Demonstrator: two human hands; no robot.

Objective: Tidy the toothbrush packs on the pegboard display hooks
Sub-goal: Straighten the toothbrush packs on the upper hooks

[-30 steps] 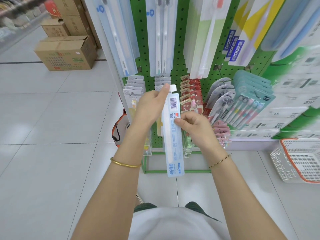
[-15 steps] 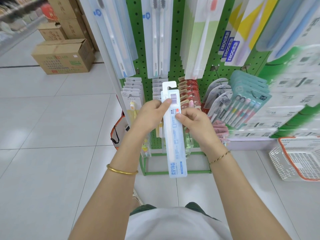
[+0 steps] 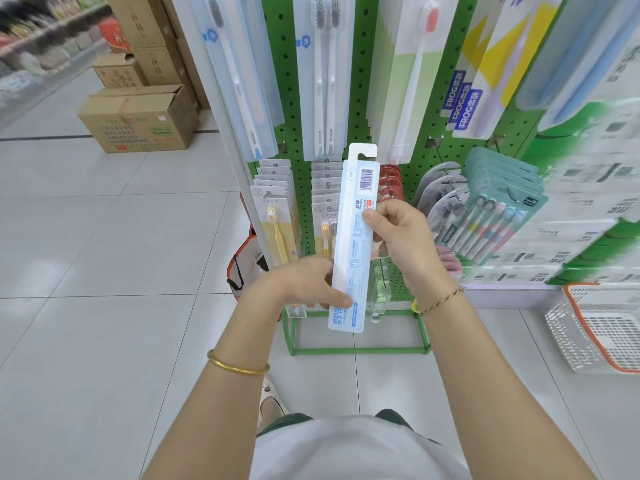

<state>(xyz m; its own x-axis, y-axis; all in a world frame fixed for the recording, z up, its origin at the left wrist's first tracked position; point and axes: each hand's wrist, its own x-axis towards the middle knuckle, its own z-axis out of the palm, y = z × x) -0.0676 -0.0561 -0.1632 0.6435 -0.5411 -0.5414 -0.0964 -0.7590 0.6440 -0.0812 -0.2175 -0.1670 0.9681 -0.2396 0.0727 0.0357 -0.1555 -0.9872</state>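
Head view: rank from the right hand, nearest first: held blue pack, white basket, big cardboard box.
1. Held blue pack, in the right hand grip, centre.
2. White basket, floor, right.
3. Cardboard box, floor, far upper left.

Hands: two, the left hand [image 3: 304, 284] and the right hand [image 3: 403, 237]
Toothbrush pack held in the hands: one, pale blue toothbrush pack [image 3: 353, 237]
Bracelets: two, a gold bangle [image 3: 237, 367] and a thin chain bracelet [image 3: 441, 301]
Cardboard boxes: at least four, counting the nearest cardboard box [image 3: 138, 121]
Plastic baskets: one, white basket with orange rim [image 3: 595, 327]
Green pegboard stands: one, pegboard stand [image 3: 358, 109]
Brushes in the teal multi-brush pack [image 3: 498, 216]: too blurred to count surely
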